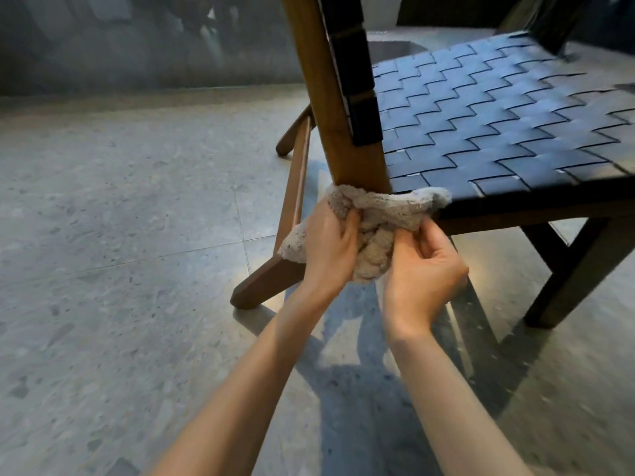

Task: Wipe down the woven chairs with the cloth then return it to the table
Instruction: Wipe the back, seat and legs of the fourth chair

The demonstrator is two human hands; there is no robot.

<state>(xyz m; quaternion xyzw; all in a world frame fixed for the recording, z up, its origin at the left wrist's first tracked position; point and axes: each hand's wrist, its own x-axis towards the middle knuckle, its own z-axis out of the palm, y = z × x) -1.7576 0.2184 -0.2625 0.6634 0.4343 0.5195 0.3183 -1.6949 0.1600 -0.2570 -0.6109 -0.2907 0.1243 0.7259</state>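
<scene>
1. Left hand and right hand fingers were curled into the cloth, bunched against the corner of the woven chair.
2. Cloth looked soft, light and floppy; best gripped by its bulk.
3. Chair post above the cloth and leg below it crowded the wiping path.

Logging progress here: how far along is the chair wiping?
Nothing looks provably done. In hand: left hand and right hand grip the cloth against the wooden post beside the woven seat. Left: returning the cloth to a table, not in view.
</scene>
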